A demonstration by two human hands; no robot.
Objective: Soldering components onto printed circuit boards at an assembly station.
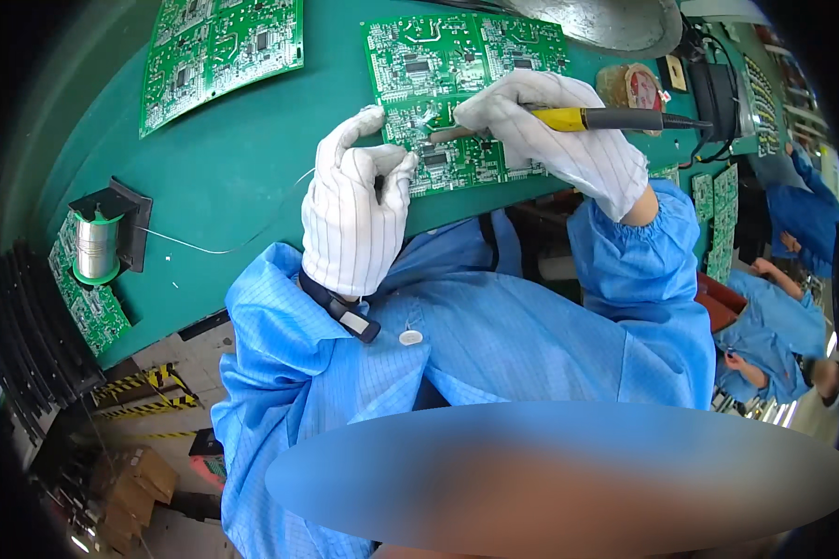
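Note:
A green panel of circuit boards lies on the green bench mat in front of me. My right hand, in a white striped glove, is closed round a soldering iron with a yellow and dark grey handle. The iron's tip points left, at the board's surface. My left hand, gloved alike, is pinched at the panel's left edge. Thin solder wire runs to it from a spool on a black holder at the left. The wire's end in the fingers is hidden.
Another board panel lies at the far left, and a board by the spool. A tape roll and a metal dish-like object stand beyond my right hand. Black racks line the left edge. Two people in blue sit at the right.

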